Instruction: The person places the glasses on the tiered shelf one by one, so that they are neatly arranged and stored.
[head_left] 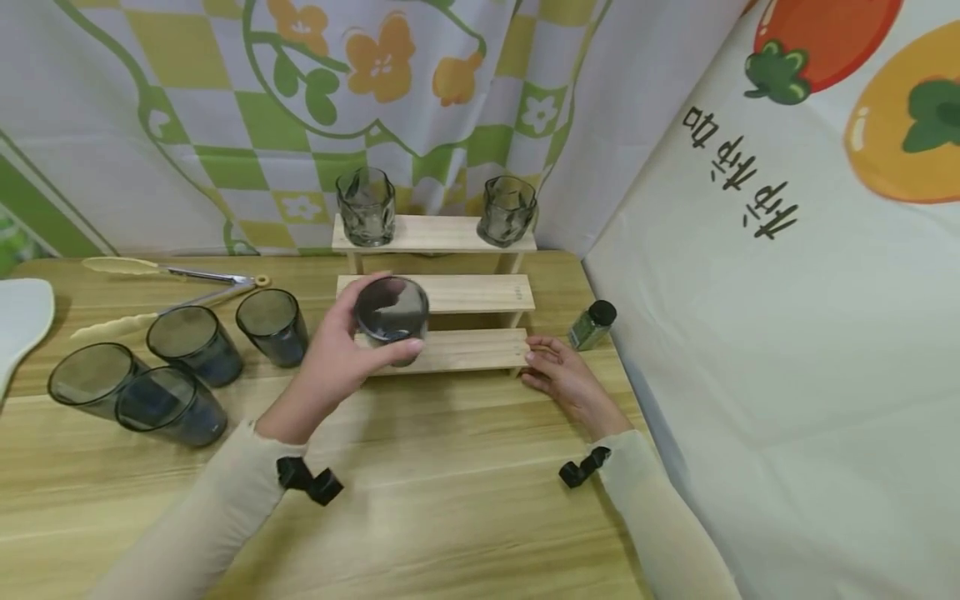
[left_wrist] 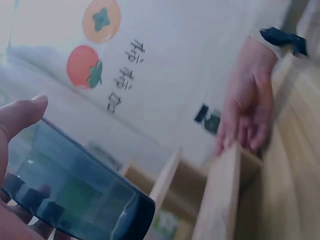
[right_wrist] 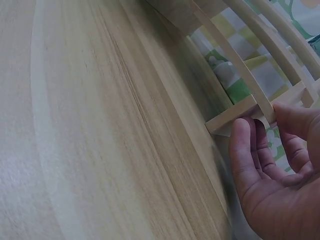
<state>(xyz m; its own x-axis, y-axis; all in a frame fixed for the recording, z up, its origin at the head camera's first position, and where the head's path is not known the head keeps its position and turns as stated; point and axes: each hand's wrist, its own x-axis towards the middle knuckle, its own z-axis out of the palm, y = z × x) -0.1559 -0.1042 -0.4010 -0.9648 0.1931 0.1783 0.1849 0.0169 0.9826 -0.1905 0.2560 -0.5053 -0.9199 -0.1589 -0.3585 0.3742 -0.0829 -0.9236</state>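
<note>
My left hand (head_left: 330, 367) grips a smoky grey drinking glass (head_left: 392, 312), thumb on the near side and fingers round the far side. In the head view the glass overlaps the lower steps of a three-tier wooden rack (head_left: 476, 350). The left wrist view shows this glass (left_wrist: 75, 185) tilted, with fingers behind it. My right hand (head_left: 566, 382) is at the right end of the lowest step. In the right wrist view, its thumb and fingers pinch the end of that step (right_wrist: 232, 115). Two wavy grey glasses, one left (head_left: 366, 208) and one right (head_left: 507, 212), stand on the top step.
Several tall smoky glasses (head_left: 195, 346) stand on the left of the wooden table (head_left: 450, 500). Behind them lie tongs (head_left: 217, 283) with cream tips; a white spatula (head_left: 22, 312) is at the far left. A small black-capped jar (head_left: 592, 325) stands right of the rack, near the wall cloth.
</note>
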